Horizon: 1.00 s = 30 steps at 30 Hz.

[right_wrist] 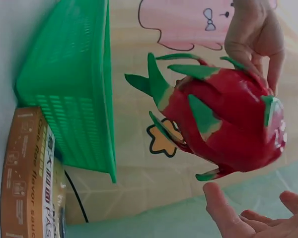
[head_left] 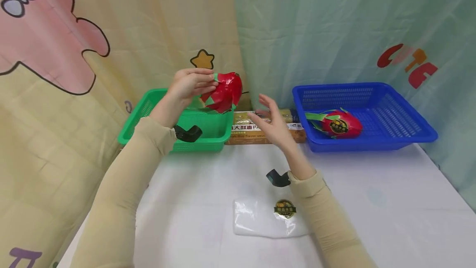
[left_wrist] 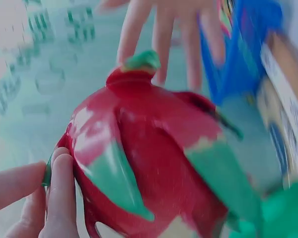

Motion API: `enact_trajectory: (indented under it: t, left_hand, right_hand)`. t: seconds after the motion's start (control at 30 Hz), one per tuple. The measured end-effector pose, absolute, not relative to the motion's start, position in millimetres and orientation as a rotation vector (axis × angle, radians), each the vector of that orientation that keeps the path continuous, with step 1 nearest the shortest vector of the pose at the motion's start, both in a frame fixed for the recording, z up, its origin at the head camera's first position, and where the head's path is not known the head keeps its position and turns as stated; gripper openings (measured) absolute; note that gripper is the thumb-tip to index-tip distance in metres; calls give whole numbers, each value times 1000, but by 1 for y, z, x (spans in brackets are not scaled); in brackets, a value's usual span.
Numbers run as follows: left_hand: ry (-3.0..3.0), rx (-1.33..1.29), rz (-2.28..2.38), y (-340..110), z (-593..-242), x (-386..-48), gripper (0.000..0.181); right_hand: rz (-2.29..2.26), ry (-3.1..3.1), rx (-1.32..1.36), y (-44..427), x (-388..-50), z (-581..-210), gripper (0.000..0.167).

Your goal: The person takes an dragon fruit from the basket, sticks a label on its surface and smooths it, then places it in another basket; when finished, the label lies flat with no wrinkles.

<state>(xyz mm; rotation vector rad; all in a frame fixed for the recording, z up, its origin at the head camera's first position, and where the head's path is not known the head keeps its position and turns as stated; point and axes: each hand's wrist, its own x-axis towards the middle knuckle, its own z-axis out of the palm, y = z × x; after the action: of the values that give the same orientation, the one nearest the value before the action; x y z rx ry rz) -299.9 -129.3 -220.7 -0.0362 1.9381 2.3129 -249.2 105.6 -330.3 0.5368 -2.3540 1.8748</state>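
My left hand (head_left: 191, 84) pinches a red dragon fruit (head_left: 227, 92) by a green-tipped scale at its side and holds it up over the right end of the green basket (head_left: 208, 147). In the left wrist view, thumb and fingers (left_wrist: 62, 193) meet on that scale. My right hand (head_left: 273, 123) is raised to the right of the fruit, its fingers spread and holding nothing. From the right wrist view, a small gap separates the thumb (right_wrist: 218, 203) from the fruit. Another dragon fruit (head_left: 343, 124), bearing a dark round sticker, lies in the blue basket (head_left: 372, 146).
Pasta boxes (head_left: 267, 133) lie between the two baskets, against the curtain (head_left: 327, 24). A clear plastic bag (head_left: 256, 222) with a black and gold sticker lies flat on the white table (head_left: 193, 210). Dark wrist mounts (head_left: 189, 134) show at both sleeves.
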Motion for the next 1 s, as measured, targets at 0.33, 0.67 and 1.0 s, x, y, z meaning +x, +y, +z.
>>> enact_trajectory:
  t: [0.33,0.67,1.0]
  left_hand:
    - [1920,329,2098,-64,-242,-246,29]
    - [2586,1098,1888,-56,-319,-205,34]
    - [2811,1271,1177,-62,-390,-202,75]
  right_hand:
    - [2013,-2267,517,138,-232,-322,69]
    - [2327,-2221,147,168,-202,-379,49]
    - [2631,-2144,326,187,-193,-426,47]
